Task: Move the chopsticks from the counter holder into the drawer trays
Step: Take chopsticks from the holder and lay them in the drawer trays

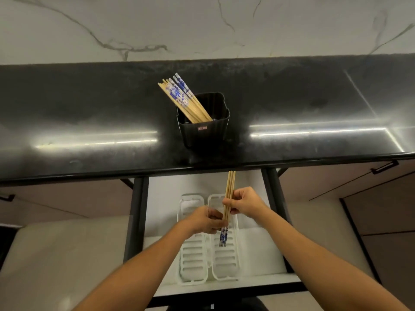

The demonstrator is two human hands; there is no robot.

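A black square holder (203,129) stands on the dark counter with several bamboo chopsticks (182,98), blue-and-white patterned at the top, leaning to its back left. Below the counter an open drawer (251,286) holds two white slotted trays, a left tray (193,261) and a right tray (225,263). Over the right tray, both hands hold a small bundle of chopsticks (229,194) with plain tips pointing away and patterned ends toward me. My right hand (246,202) pinches the bundle at its middle. My left hand (207,219) grips it lower down.
The black counter (89,122) runs the full width, backed by a marble wall (202,25). Closed cabinet fronts with dark handles (384,167) flank the drawer. A pale floor shows at lower left.
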